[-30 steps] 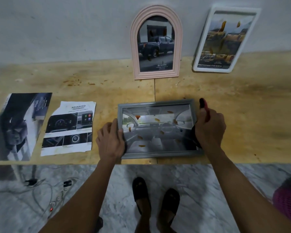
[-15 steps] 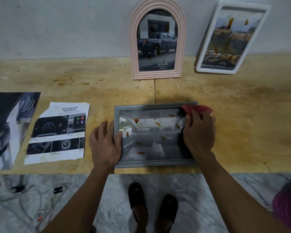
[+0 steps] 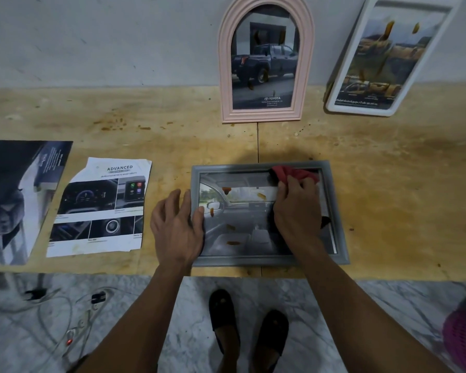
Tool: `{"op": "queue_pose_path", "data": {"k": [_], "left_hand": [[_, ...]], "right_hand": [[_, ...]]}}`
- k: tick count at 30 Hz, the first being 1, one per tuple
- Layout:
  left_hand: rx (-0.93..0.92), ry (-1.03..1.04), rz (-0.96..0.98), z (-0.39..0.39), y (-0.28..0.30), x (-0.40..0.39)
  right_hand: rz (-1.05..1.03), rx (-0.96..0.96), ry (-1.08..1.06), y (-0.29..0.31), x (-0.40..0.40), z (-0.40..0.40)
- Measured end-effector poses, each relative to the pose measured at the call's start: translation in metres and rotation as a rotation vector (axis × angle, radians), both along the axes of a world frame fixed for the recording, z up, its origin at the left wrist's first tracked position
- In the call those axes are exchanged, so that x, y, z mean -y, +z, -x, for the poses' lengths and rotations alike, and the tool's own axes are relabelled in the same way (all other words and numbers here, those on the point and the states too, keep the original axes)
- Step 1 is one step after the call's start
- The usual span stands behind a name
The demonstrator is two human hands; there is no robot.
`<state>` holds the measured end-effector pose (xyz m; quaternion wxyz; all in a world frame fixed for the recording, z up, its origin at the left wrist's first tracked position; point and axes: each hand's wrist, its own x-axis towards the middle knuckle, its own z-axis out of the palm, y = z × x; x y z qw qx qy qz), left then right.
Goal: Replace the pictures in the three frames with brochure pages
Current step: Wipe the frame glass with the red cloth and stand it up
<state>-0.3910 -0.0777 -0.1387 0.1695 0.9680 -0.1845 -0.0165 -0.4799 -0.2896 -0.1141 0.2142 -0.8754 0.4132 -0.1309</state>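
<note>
My left hand (image 3: pixel 176 227) lies flat, fingers relaxed, on the left edge of the grey frame (image 3: pixel 336 211) lying near the table's (image 3: pixel 401 184) front edge, while my right hand (image 3: pixel 297 208) clutches a red cloth (image 3: pixel 293 173) on its glass

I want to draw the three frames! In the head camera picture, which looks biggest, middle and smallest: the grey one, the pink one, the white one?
1. grey frame, lying flat nearest the camera, so it may only look biggest.
2 and 3. pink arched frame and white frame look about alike; the white one is cut off at the picture's top, so I cannot rank them.
</note>
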Motion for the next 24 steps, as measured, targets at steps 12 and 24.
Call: {"op": "queue_pose_path", "data": {"k": [12,24], "left_hand": [[-0.002,0.004,-0.031,0.001,0.002,0.001],[-0.002,-0.008,-0.028,0.003,0.004,0.001]], "right_hand": [[-0.133,0.043,0.103,0.003,-0.055,-0.042],[-0.248,-0.062,0.311,0.007,-0.090,-0.057]]}}
